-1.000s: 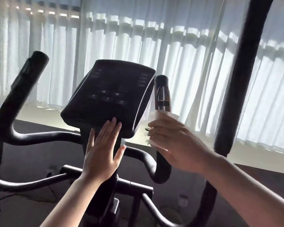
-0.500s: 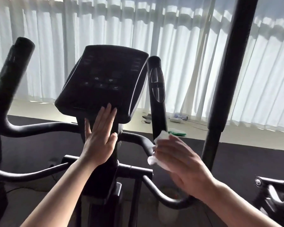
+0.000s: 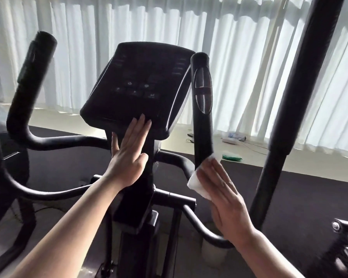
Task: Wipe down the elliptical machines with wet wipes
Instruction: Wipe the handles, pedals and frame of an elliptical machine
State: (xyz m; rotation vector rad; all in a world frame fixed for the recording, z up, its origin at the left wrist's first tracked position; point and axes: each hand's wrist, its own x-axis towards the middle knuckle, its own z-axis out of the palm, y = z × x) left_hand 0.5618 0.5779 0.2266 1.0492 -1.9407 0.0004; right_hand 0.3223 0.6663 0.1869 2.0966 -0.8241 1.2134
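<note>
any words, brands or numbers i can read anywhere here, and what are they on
None can be read.
Console: faint button symbols and side rows of labels, too dim and blurred to read.
Blue and white pack on the floor: print too small.
Green packet: no legible text.
Grip sensor handle: no markings.

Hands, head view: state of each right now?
Left hand: open, straight fingers flat against the console's lower edge.
Right hand: open, straight fingers pressing the white wipe against the inner handlebar.
</note>
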